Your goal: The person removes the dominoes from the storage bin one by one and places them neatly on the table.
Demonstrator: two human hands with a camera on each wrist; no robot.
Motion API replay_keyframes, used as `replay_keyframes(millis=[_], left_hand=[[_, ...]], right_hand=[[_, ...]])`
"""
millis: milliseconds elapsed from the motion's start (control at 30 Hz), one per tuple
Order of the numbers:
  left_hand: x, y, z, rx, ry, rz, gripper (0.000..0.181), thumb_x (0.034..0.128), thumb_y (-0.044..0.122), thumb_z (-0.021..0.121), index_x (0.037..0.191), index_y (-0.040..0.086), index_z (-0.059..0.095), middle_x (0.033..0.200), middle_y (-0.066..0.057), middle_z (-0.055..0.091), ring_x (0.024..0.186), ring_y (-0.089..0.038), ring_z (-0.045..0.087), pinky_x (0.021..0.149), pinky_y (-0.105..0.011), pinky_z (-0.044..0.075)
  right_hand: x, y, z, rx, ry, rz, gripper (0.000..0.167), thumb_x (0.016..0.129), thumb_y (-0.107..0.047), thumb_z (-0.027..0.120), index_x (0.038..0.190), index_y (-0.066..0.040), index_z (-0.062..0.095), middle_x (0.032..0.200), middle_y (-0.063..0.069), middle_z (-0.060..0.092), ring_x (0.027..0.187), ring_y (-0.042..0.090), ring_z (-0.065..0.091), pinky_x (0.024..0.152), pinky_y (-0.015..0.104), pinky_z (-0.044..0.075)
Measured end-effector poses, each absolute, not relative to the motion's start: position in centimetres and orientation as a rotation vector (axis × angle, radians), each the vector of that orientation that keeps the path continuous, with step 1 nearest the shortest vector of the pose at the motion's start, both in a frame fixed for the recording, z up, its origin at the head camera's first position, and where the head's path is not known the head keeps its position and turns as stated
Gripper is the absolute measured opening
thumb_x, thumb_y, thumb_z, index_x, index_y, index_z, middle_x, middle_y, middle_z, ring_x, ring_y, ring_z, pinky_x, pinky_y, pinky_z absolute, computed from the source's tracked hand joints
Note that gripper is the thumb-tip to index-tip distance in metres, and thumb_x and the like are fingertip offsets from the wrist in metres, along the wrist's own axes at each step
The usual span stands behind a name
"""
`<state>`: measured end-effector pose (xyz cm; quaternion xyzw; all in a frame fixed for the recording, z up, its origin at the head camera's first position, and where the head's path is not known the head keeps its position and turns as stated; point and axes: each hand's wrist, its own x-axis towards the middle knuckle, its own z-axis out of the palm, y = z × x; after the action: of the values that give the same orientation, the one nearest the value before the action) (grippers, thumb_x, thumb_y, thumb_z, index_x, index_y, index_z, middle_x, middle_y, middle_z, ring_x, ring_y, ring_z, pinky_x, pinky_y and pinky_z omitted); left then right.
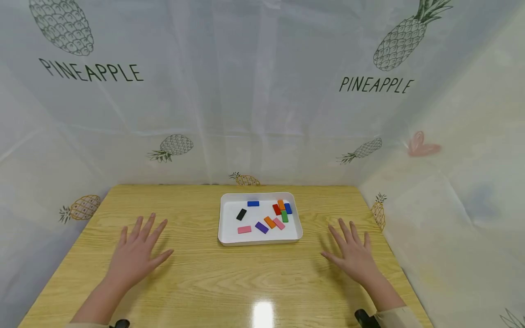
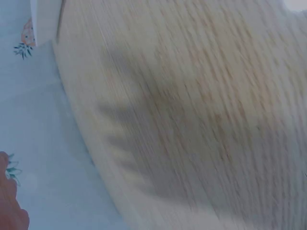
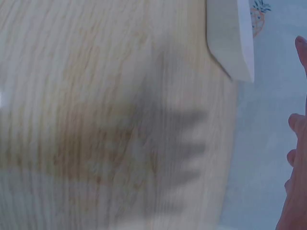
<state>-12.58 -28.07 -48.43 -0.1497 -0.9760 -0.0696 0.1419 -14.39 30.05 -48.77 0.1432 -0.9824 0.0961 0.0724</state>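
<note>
A white rectangular tray (image 1: 229, 241) lies on the wooden table and holds several small blocks, among them a black block (image 1: 241, 214), a purple block (image 1: 261, 228) and a green block (image 1: 285, 216). To its left, the left hand (image 1: 135, 255) is spread with fingers apart, holding nothing. The right hand (image 1: 353, 253) is spread the same way to the right of the tray. Both hands cast shadows on the table. In the left wrist view part of the left hand (image 2: 10, 196) shows at the edge; the right wrist view shows part of the right hand (image 3: 298, 153).
The wooden table (image 1: 197, 282) has a bright light reflection near its front. Behind it and at both sides hangs a pale curtain (image 1: 254, 91) with pineapple prints. Dark bands sit at both wrists. The tray's wall (image 3: 232, 38) also shows in the right wrist view.
</note>
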Motion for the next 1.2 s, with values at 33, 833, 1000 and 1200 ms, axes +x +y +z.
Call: replay_keyframes(millis=[33, 833, 1000, 1200], left_hand=[[-12.7, -27.9, -48.4, -0.436, -2.814, -0.209, 0.09, 0.0853, 0.051, 0.069, 0.156, 0.017, 0.025, 0.161, -0.017, 0.011, 0.147, -0.036, -0.006, 0.111, -0.06, -0.011], [-16.6, -21.0, -49.7, -0.545, -2.875, -0.315, 0.084, 0.0858, 0.06, 0.063, 0.153, 0.018, 0.034, 0.158, -0.017, 0.024, 0.144, -0.043, 0.015, 0.109, -0.067, 0.012], [-17.4, -19.7, -50.0, -0.571, -2.899, -0.32, 0.083, 0.0855, 0.06, 0.064, 0.152, 0.018, 0.037, 0.157, -0.017, 0.027, 0.142, -0.044, 0.02, 0.108, -0.068, 0.014], [-18.5, -18.3, -50.0, -0.579, -2.983, -0.332, 0.083, 0.0862, 0.063, 0.061, 0.153, 0.019, 0.035, 0.156, -0.015, 0.03, 0.142, -0.043, 0.024, 0.107, -0.069, 0.015]], right_hand=[[-14.5, 29.9, -48.8, 0.437, -2.947, 0.289, 0.084, 0.088, -0.064, 0.057, 0.154, -0.017, 0.032, 0.161, 0.016, 0.013, 0.146, 0.041, 0.002, 0.104, 0.074, 0.001], [-17.8, 23.3, -46.8, 0.57, -2.967, 0.665, 0.094, 0.08, -0.061, 0.07, 0.154, -0.017, 0.031, 0.161, 0.012, 0.017, 0.146, 0.04, 0.009, 0.11, 0.066, 0.004], [-18.7, 21.6, -46.4, 0.609, -2.979, 0.691, 0.096, 0.078, -0.055, 0.076, 0.154, -0.017, 0.032, 0.16, 0.012, 0.02, 0.145, 0.04, 0.013, 0.11, 0.067, 0.007], [-20.2, 19.6, -46.2, 0.663, -3.038, 0.696, 0.095, 0.076, -0.054, 0.077, 0.152, -0.016, 0.036, 0.158, 0.011, 0.026, 0.145, 0.037, 0.016, 0.111, 0.064, 0.01]])
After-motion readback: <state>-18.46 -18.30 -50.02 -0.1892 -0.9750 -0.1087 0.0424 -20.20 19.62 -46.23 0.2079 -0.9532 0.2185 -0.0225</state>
